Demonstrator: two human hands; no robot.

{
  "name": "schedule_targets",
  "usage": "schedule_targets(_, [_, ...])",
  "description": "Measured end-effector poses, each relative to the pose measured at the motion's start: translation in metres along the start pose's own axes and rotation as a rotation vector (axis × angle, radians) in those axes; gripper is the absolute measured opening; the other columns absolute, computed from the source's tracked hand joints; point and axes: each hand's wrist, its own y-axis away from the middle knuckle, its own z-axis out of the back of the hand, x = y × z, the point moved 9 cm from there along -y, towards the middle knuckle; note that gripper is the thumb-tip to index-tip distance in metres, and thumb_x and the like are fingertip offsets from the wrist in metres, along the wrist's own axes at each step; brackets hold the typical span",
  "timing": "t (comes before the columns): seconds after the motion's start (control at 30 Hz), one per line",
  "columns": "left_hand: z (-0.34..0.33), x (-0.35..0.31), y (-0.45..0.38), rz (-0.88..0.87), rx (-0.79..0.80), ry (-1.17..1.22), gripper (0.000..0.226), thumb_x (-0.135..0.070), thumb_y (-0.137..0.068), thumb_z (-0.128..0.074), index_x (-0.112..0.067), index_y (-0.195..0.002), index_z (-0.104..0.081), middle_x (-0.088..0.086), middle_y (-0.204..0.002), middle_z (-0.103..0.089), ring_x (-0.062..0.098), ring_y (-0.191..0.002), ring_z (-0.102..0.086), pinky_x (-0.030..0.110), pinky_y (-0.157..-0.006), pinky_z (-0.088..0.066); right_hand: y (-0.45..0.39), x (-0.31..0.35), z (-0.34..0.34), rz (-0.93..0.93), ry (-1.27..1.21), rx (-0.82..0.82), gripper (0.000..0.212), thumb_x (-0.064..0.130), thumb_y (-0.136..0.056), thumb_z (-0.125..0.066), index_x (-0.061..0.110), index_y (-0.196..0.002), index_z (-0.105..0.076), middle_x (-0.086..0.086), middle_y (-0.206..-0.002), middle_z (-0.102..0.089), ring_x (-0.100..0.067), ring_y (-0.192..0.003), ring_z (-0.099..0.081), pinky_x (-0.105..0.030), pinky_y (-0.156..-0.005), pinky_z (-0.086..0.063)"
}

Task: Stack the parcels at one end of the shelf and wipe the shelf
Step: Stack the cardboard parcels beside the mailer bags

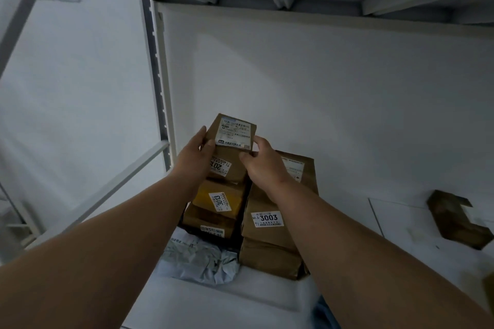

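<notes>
Up top, left hand (193, 153) and right hand (263, 160) clasp a small labelled brown-paper parcel (234, 133) in a closed grip.

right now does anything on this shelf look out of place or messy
Yes: a brown cardboard piece lies alone at the shelf's right, away from the stacked parcels. A crumpled grey mailer bag sits loose in front of the stacks.

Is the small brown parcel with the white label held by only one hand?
No, the left hand and the right hand both grip the small brown parcel.
</notes>
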Motion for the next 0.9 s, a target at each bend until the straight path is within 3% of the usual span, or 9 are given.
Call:
schedule_targets(0.13, [0.001,0.013,-0.004,0.026,-0.025,-0.03,0.054,-0.043,-0.099,-0.042,-0.036,-0.15,-0.024,0.0,-0.133,-0.054,0.02,-0.103,-0.064,0.044,-0.091,-0.055,-0.005,-0.01,-0.001,0.002,0.102,-0.02,0.048,0.039,-0.091,-0.049,0.035,-0.138,-0.04,0.001,-0.124,-0.062,-0.024,-0.111,-0.061,-0.051,-0.097,-0.047])
schedule_targets(0.27, [0.008,0.01,-0.006,0.002,-0.12,-0.081,0.068,-0.066,-0.087,-0.039,-0.036,-0.147,-0.028,0.002,-0.147,-0.044,0.026,-0.122,-0.054,0.049,-0.097,-0.05,-0.002,-0.008,0.014,0.015,0.021,-0.097,0.043,0.032,-0.092,-0.055,0.027,-0.134,-0.048,0.008,-0.113,-0.058,-0.018,-0.099,-0.06,-0.047,-0.09,-0.053])
schedule_targets(0.33, [0.01,0.002,-0.005,-0.045,-0.186,-0.133,0.079,-0.074,-0.077,-0.034,-0.035,-0.145,-0.032,0.003,-0.146,-0.044,0.027,-0.127,-0.049,0.051,-0.099,-0.048,-0.001,-0.011,0.022,0.003,-0.05,-0.143,0.044,0.03,-0.093,-0.057,0.022,-0.135,-0.049,0.003,-0.117,-0.059,-0.016,-0.095,-0.059,-0.047,-0.087,-0.055])
schedule_targets(0.43, [0.0,-0.023,0.005,-0.164,-0.229,-0.264,0.074,-0.066,-0.08,-0.032,-0.03,-0.144,-0.038,0.005,-0.145,-0.044,0.027,-0.133,-0.041,0.053,-0.106,-0.039,0.003,-0.015,0.03,-0.01,-0.092,-0.2,0.044,0.032,-0.091,-0.057,0.023,-0.134,-0.05,-0.002,-0.131,-0.057,-0.018,-0.112,-0.056,-0.043,-0.091,-0.053])
schedule_targets(0.53, [-0.022,-0.054,0.02,-0.321,-0.254,-0.409,0.048,-0.041,-0.095,-0.042,-0.022,-0.139,-0.049,0.004,-0.141,-0.048,0.026,-0.132,-0.04,0.048,-0.112,-0.031,0.011,-0.018,0.043,0.016,-0.109,-0.212,0.04,0.025,-0.094,-0.055,0.018,-0.133,-0.053,0.0,-0.126,-0.059,-0.012,-0.103,-0.054,-0.027,-0.083,-0.046])
schedule_targets(0.67, [-0.06,-0.077,0.037,-0.371,-0.178,-0.32,0.033,-0.035,-0.093,-0.048,-0.012,-0.106,-0.068,0.0,-0.11,-0.063,0.023,-0.106,-0.058,0.04,-0.094,-0.048,0.025,-0.028,0.07,0.011,-0.119,-0.23,0.022,0.027,-0.095,-0.054,0.017,-0.112,-0.064,0.007,-0.101,-0.061,-0.016,-0.1,-0.062,-0.029,-0.081,-0.05])
schedule_targets(0.8, [-0.114,-0.084,0.055,-0.327,-0.029,-0.355,0.041,-0.038,-0.097,-0.045,-0.004,-0.093,-0.068,0.01,-0.093,-0.068,0.027,-0.084,-0.063,0.039,-0.076,-0.052,0.04,-0.05,0.108,-0.02,-0.094,-0.242,0.026,0.033,-0.09,-0.061,0.018,-0.069,-0.059,-0.01,-0.089,-0.07,-0.029,-0.087,-0.068,-0.04,-0.076,-0.056])
schedule_targets(0.87, [-0.144,-0.085,0.067,-0.31,0.025,-0.357,0.044,-0.039,-0.098,-0.045,-0.001,-0.089,-0.065,0.008,-0.083,-0.066,0.027,-0.077,-0.061,0.036,-0.07,-0.049,0.049,-0.069,0.13,-0.06,-0.104,-0.208,0.019,0.025,-0.089,-0.063,0.016,-0.072,-0.062,-0.013,-0.093,-0.071,-0.031,-0.091,-0.068,-0.034,-0.074,-0.052])
schedule_targets(0.9, [-0.161,-0.083,0.074,-0.294,0.053,-0.35,0.043,-0.038,-0.098,-0.045,-0.001,-0.087,-0.064,0.008,-0.081,-0.064,0.026,-0.075,-0.06,0.034,-0.068,-0.046,0.054,-0.08,0.141,-0.083,-0.109,-0.172,0.007,0.017,-0.089,-0.062,0.014,-0.086,-0.067,-0.014,-0.1,-0.071,-0.029,-0.096,-0.067,-0.032,-0.077,-0.051])
